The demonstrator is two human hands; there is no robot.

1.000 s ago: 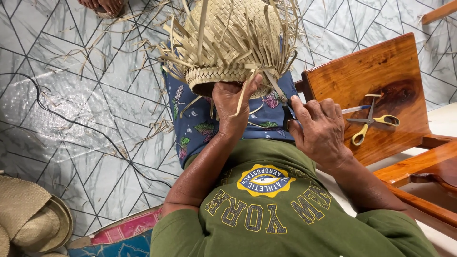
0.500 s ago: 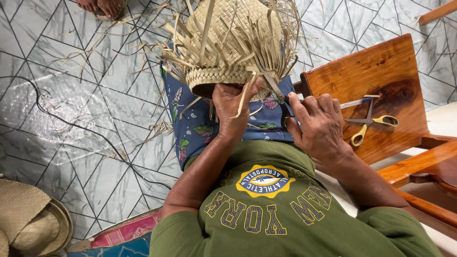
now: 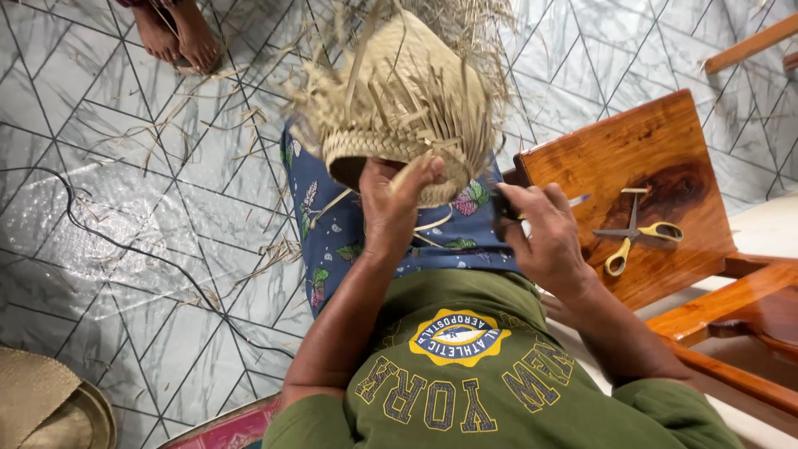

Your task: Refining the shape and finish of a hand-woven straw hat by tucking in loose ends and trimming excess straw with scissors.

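Observation:
A half-woven straw basket [image 3: 399,108] with several loose strip ends sticking out rests on my lap, its opening turned toward me. My left hand [image 3: 395,208] grips its rim, thumb pressed over a strip at the edge. My right hand [image 3: 540,237] is just right of the basket, closed around a small dark-handled knife [image 3: 502,205]; the blade tip shows past my fingers over the wooden seat. A blue floral cloth [image 3: 332,241] covers my lap under the basket.
Yellow-handled scissors [image 3: 636,237] lie on a wooden chair seat [image 3: 657,141] to my right. Another person's bare feet [image 3: 179,33] stand at the top left. A black cable [image 3: 125,249] and straw scraps lie on the tiled floor. Woven pieces [image 3: 41,407] sit at the bottom left.
My right hand has drawn the knife away from the basket rim toward the right. The basket has tipped slightly, and my left hand has kept its hold on the rim.

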